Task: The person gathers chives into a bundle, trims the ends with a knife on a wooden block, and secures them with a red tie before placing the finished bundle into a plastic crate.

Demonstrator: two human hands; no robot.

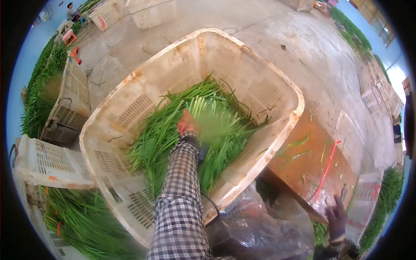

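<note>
My left hand (187, 122), in a reddish covering below a checkered sleeve, reaches into a large off-white plastic crate (277, 73). Its fingers look closed on a bunch of garlic chives (203, 104) with pale stem ends; a blurred patch hides part of them. More long green leaves lie around it on the crate floor. At the lower right, my right hand (336, 219) wears a dark purplish glove. Its fingers are apart at the near edge of a brown board (316, 151), and it appears to hold nothing.
A red strip (328, 171) and leaf scraps lie on the board. Clear plastic sheeting (260, 225) covers the bottom middle. Another crate (52, 162) with leaves (86, 221) stands left. Stacked greens (41, 95) line the wall; a person (73, 13) sits far left.
</note>
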